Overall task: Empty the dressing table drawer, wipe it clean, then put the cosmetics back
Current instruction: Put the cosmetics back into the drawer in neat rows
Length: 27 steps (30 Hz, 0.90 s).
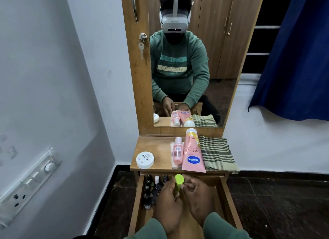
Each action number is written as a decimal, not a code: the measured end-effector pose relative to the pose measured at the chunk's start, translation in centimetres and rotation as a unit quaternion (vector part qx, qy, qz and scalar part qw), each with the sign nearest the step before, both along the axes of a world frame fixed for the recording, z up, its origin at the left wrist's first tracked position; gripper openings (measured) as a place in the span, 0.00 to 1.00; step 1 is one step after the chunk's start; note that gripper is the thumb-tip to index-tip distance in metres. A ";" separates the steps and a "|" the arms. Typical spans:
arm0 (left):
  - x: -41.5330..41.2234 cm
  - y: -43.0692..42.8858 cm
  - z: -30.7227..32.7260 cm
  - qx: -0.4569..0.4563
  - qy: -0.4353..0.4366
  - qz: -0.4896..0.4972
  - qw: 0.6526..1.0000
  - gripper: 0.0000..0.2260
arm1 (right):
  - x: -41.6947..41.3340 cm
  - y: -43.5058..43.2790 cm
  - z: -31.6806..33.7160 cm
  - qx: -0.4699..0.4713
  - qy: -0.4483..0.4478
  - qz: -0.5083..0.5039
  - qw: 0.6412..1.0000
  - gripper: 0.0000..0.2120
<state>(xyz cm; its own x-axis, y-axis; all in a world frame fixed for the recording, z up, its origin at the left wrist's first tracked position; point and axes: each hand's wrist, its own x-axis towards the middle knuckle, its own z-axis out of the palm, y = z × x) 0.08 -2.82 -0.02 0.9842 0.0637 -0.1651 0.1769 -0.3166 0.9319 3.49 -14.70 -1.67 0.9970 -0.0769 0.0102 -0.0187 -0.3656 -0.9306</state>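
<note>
left hand [169, 201], right hand [197, 197] fingers [191, 184] pinch green tube [179, 180]; drawer [229, 203] holds small bottles [149, 190].

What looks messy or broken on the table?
Nothing looks spilled or broken. The folded green checked cloth just pokes past the wooden tabletop's front right corner, and the pink lotion tube reaches its front edge.

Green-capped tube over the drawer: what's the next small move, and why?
Probably set the green-capped tube on the tabletop, in the bare patch beside the white jar. Left hand and right hand both hold it above the open drawer, nail polish bottles sit inside, and the cloth lies folded, so emptying looks unfinished.
</note>
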 end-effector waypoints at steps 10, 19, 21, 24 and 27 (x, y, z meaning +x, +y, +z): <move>0.8 0.2 -0.1 0.007 0.000 0.019 1.000 0.26 | 0.8 0.5 -0.6 -0.020 0.011 0.013 1.000 0.15; 0.9 -0.1 0.5 0.057 -0.001 0.028 0.998 0.28 | 0.9 0.6 -0.5 -0.034 -0.001 0.028 0.999 0.16; 0.9 -0.1 0.6 0.075 -0.010 0.042 0.996 0.27 | 1.0 0.6 -0.4 -0.039 0.010 0.027 0.999 0.18; 0.6 -0.1 0.8 0.093 -0.024 0.061 0.994 0.27 | 0.7 0.5 0.0 -0.037 0.022 0.035 0.998 0.20; 0.1 0.1 1.3 0.068 -0.036 0.072 0.994 0.27 | -0.4 0.1 0.6 -0.051 0.006 0.047 0.998 0.20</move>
<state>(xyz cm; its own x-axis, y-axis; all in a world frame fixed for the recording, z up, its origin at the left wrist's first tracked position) 0.18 -2.68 1.30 0.9721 0.2225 -0.0741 0.1637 -0.4173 0.8939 3.13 -14.64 -1.10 0.9998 0.0173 0.0017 0.0095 -0.4596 -0.8881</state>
